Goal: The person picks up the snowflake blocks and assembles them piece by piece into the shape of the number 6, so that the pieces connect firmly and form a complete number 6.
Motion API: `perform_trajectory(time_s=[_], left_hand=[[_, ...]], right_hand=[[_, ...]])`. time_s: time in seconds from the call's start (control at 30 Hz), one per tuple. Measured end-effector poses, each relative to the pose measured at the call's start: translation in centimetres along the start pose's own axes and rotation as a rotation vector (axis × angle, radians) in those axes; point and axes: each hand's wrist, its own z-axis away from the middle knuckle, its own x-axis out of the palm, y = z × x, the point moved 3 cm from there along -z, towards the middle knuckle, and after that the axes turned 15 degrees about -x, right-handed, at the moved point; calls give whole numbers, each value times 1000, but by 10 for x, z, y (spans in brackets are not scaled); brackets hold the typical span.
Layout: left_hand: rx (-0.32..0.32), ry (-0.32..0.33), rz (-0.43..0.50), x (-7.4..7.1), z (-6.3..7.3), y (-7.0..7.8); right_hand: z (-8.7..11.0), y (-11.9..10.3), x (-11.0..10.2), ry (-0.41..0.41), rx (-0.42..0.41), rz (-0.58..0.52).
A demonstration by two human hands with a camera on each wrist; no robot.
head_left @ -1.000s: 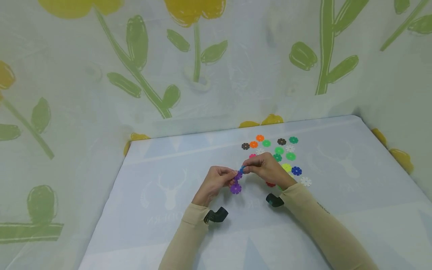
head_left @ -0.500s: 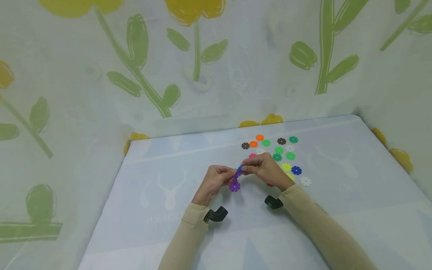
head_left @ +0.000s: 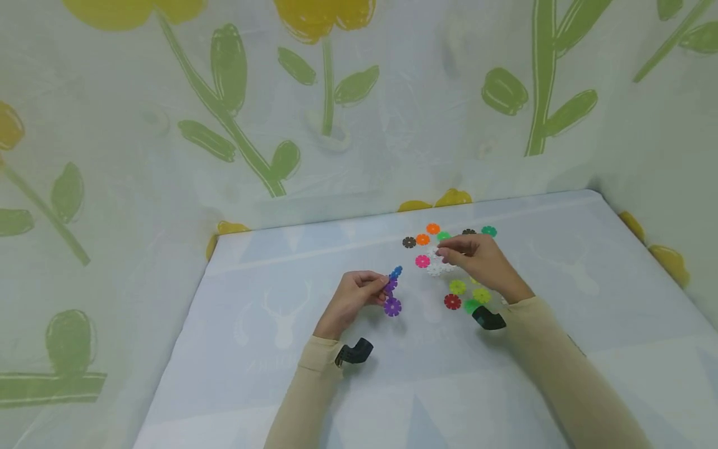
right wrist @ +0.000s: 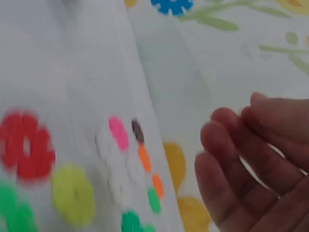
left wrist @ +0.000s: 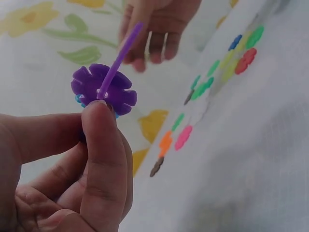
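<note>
My left hand [head_left: 350,299] pinches a small chain of slotted plastic snowflake discs between thumb and fingers, held up above the table. Its lower purple disc [head_left: 392,307] faces the head camera. At the top a blue disc [head_left: 396,272] juts out. In the left wrist view a purple disc [left wrist: 123,94] stands just beyond the thumb tip, with another purple disc [left wrist: 120,58] seen edge-on, slotted across it. Over the loose discs hovers my right hand [head_left: 485,262], fingers loosely bent and nothing between them. The right wrist view shows that empty hand [right wrist: 260,164] too.
Loose snowflake discs lie right of centre on the pale table [head_left: 252,386]: a red disc [head_left: 452,302], a pink disc [head_left: 422,261], white ones [head_left: 434,270], yellow ones [head_left: 481,295], orange ones [head_left: 432,229]. Black wrist cameras [head_left: 356,351] stick out from both sleeves. A flower-patterned curtain [head_left: 392,156] rises behind.
My right hand has let go of the blue disc and moved right, over the loose discs. The blue disc stays on the chain in my left hand, which has barely moved.
</note>
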Motion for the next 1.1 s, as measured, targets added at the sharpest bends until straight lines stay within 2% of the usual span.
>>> perform_trajectory(time_s=[0.13,0.3,0.53,0.83,0.97,1.1], left_hand=[[-8,-3,-14,-1,1,0],[-12,4,-27,-2,2,-1],[-11,-17,-37,1,-1,-2],[-15,-45,-48,5,0,-2],[-16,-52,-49,5,2,-1],[-19,-50,-44,5,2,-1]], right_hand=[[15,8,-27,-10,89,155],[33,22,-45,-96,197,285],[52,37,-51,-198,268,378],[58,44,-46,-216,368,401],[55,42,-43,-196,360,390],[45,34,-40,-129,271,340]])
